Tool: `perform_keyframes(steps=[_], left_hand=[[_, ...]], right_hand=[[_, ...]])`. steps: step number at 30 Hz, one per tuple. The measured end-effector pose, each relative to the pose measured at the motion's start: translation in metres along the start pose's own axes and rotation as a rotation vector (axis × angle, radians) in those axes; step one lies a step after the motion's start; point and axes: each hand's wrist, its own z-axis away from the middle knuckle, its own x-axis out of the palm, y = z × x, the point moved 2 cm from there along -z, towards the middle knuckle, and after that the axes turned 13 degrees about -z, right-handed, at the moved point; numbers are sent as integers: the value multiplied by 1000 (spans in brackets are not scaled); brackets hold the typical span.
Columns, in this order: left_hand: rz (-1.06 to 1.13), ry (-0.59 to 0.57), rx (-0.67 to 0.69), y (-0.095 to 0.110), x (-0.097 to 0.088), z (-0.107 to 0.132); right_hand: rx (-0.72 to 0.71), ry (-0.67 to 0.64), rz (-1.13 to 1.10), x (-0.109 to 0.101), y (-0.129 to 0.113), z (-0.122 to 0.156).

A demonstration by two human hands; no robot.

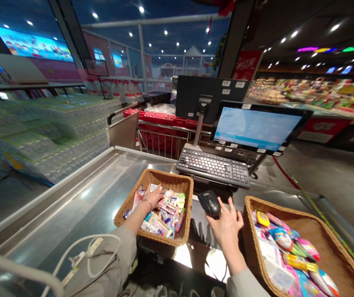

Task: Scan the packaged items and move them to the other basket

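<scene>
My left hand (155, 196), with a band at the wrist, reaches into a brown wicker basket (123, 214). Its fingers are apart and lie on small colourful packets (169, 206) heaped there; part of the fingertips is hard to make out. My right hand (226, 222) is raised over the counter between two baskets. Its thumb side grips a black computer mouse (209, 203), while the other fingers stick out. To the right of this hand, a second wicker basket (331, 241) holds toys and bright packages, among them an egg-shaped pack (281, 238).
Ahead are a black keyboard (214, 166), a lit screen (257, 126) and a second monitor (209, 97) seen from behind. A white cable (102, 236) loops near my left arm above the metal counter (93, 202). A cart (164, 138) stands beyond.
</scene>
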Motion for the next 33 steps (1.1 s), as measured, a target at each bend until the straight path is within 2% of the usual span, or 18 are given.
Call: perform_keyframes(steps=[3, 6, 18, 25, 33], left_hand=[[-3, 12, 2, -2, -2, -1], [1, 73, -11, -4, -9, -1], [4, 382, -104, -7, -60, -3], [-6, 480, -123, 2, -84, -2], [-7, 564, -119, 19, -102, -6]], right_hand=[[-11, 3, 11, -1, 1, 0], [-25, 24, 5, -3, 2, -1], [-122, 101, 17, -6, -5, -6], [-153, 128, 14, -12, -13, -9], [-210, 131, 28, -17, -17, -11]])
